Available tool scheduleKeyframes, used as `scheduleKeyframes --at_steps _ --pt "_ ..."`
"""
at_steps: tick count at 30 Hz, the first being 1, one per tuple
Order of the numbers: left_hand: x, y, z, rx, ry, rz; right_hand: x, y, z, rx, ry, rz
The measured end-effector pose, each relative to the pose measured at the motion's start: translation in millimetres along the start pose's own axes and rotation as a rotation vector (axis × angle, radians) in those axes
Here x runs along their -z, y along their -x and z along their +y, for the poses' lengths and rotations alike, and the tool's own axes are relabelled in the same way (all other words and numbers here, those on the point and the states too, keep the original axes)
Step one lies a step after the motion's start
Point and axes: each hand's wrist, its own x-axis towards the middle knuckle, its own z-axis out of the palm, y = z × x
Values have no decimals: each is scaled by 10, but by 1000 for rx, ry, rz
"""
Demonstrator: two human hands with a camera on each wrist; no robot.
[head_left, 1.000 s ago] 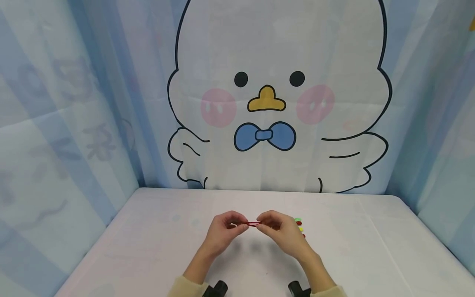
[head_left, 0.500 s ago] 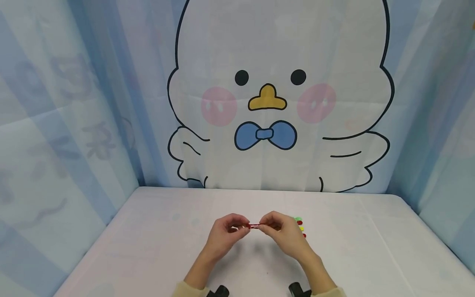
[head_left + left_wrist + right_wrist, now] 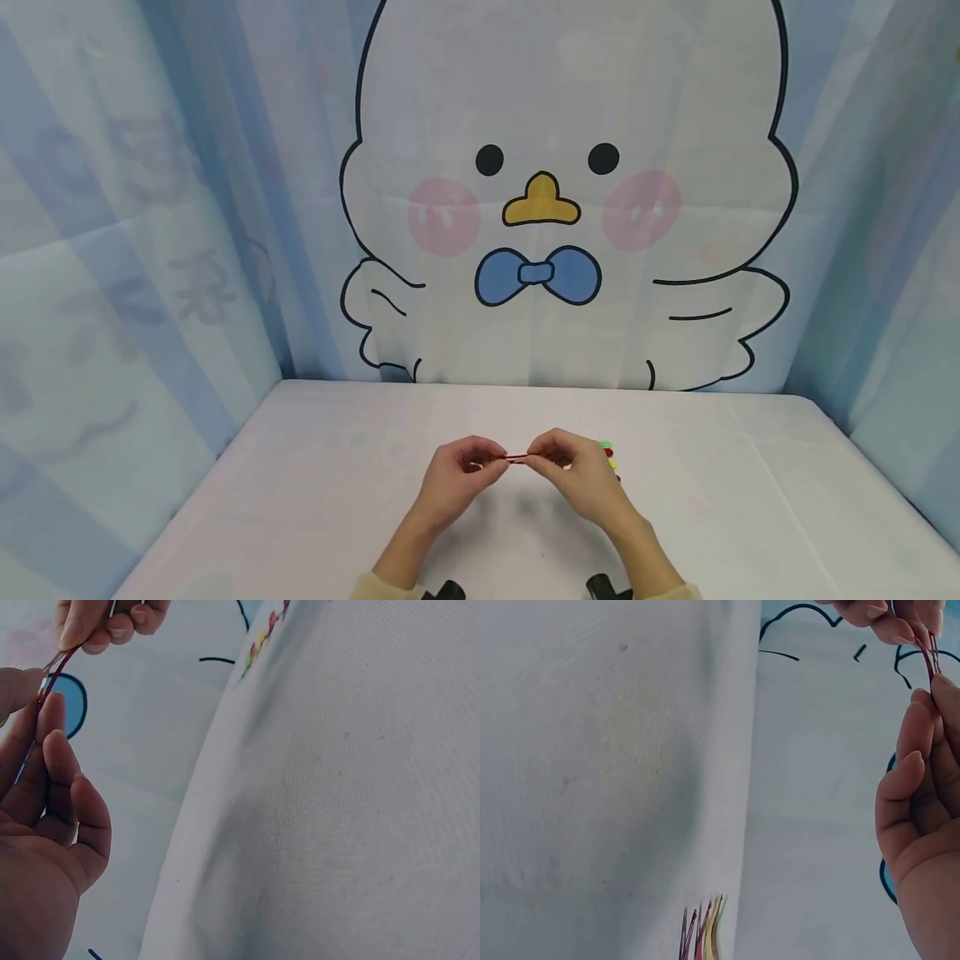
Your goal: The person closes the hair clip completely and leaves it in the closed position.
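A slim red snap hair clip (image 3: 516, 459) is held up over the table between both hands, with two narrow strips and a gap between them. My left hand (image 3: 456, 475) pinches one end with thumb and fingertips. At the other end, my right hand (image 3: 581, 471) has the clip between its thumb and index finger. In the left wrist view the strips of the clip (image 3: 54, 679) stand slightly apart, and the fingers cover both ends. The remaining left fingers curve loosely below.
Several more clips (image 3: 612, 465) in green, red and yellow lie in a row on the white-covered table (image 3: 712, 500), partly behind the right hand. A curtain (image 3: 540, 350) with a cartoon chick hangs behind the far table edge, with more curtain at both sides.
Both hands keep their pinch on the hair clip and have shifted very slightly right and down in the view. The clip's strips tilt a little differently.
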Motion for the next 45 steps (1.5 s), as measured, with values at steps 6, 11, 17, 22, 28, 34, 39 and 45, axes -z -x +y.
scheduleKeyframes --at_steps 6,11,17,22,28,34,39,45 --pt "-1 8 -3 -18 4 7 -13 2 22 6 14 -4" --pt "1 10 3 -12 29 21 -21 -2 9 41 10 1" --pt "2 7 24 2 41 44 -60 0 -14 76 -4 31" --pt "-10 -6 13 22 26 66 -98 1 -15 88 8 71" --pt "-19 -12 20 37 -2 74 -114 4 -10 92 14 83" --pt "-39 10 86 43 -48 92 -117 16 -11 92 46 85" --pt "-87 5 91 42 -113 129 -142 10 2 74 89 98" --pt "-103 -4 73 57 -129 145 -164 0 15 37 113 115"
